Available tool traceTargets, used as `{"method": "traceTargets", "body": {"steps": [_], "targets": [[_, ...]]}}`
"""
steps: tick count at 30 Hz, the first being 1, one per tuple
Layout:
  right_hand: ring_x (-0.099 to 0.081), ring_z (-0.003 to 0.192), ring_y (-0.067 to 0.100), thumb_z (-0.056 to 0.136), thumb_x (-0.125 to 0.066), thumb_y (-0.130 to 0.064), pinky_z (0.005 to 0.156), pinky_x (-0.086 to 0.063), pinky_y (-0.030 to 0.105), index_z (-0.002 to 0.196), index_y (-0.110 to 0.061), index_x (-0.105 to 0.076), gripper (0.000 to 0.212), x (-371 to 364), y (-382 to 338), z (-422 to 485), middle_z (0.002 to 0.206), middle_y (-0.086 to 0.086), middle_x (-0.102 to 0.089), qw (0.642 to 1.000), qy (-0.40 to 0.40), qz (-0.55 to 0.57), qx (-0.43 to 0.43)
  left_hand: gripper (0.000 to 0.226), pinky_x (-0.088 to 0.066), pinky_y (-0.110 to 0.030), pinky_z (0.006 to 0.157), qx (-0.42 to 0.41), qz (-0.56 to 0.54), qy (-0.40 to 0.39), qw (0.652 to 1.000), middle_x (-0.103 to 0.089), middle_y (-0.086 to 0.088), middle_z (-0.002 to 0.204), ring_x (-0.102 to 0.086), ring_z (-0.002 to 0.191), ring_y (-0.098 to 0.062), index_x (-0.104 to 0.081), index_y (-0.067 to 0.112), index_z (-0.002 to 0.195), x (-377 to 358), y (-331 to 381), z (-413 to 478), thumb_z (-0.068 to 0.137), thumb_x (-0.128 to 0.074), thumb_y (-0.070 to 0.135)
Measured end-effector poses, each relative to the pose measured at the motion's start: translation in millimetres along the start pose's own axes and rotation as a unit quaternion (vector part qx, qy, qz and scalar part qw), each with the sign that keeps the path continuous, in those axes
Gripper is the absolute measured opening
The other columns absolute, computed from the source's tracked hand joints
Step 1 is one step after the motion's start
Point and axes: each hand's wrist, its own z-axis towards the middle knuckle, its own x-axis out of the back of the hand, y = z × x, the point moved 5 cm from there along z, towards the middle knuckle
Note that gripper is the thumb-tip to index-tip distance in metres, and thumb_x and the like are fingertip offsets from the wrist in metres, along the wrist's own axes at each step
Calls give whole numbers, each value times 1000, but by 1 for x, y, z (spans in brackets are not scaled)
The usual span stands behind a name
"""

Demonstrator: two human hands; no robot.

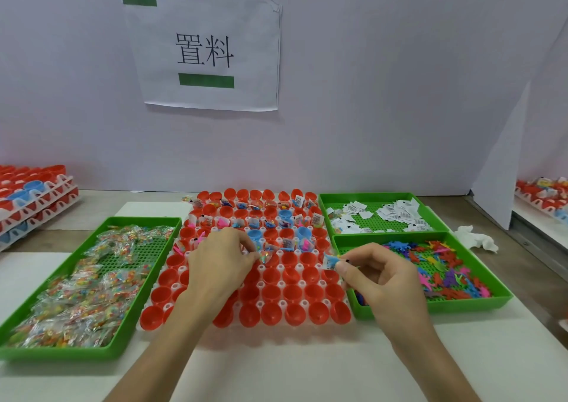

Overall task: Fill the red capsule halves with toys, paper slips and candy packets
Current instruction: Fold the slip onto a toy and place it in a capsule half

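A white rack of red capsule halves (289, 278) lies in the middle of the table. Its far rows hold toys, paper slips and candy packets; the near rows hold nothing. My left hand (219, 263) pinches a clear candy packet (264, 256) over a capsule half near the rack's middle. My right hand (378, 274) pinches a white paper slip with a small blue toy (330, 261) at the rack's right edge.
A green tray of candy packets (144, 318) sits on the left. Two green trays stand on the right: paper slips (325, 197) at the back, coloured plastic toys (473, 305) in front. Stacked racks of capsules (33, 198) stand far left; a crumpled tissue (476, 238) lies far right.
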Motion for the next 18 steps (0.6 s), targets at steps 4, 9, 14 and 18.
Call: {"method": "traceTargets", "body": {"steps": [4, 9, 14, 18], "targets": [[-67, 60, 14, 81, -77, 1, 61, -54, 21, 80, -11, -72, 13, -1, 1, 0, 72, 5, -72, 1000, 1, -6, -2, 19, -43, -18, 49, 7, -26, -9, 1000, -60, 21, 69, -56, 59, 1, -77, 32, 87, -2, -1, -1, 85, -73, 51], [-66, 59, 12, 81, -77, 0, 59, -52, 18, 80, -11, -72, 13, -3, 1, 0, 72, 3, -72, 1000, -6, -10, -4, 43, -36, -16, 45, -2, 13, 4, 1000, -59, 21, 68, -55, 57, 1, -71, 35, 74, 1, 4, -6, 76, -62, 77], [-66, 59, 12, 81, -77, 1, 58, -53, 18, 78, -12, -73, 15, -5, 2, -1, 72, 5, -72, 1000, -12, -4, -5, 53, -36, -17, 46, 3, 55, -10, 998, -67, 13, 69, -57, 56, -2, -69, 30, 71, -2, 10, -9, 72, -60, 82], [-67, 59, 12, 81, -77, 1, 58, -53, 18, 78, -13, -73, 15, -4, 2, 0, 72, 4, -73, 1000, -13, -6, -10, 50, -36, -16, 46, 7, 53, -16, 998, -69, 13, 73, -57, 56, -3, -72, 29, 74, -1, 12, -10, 77, -60, 78]]}}
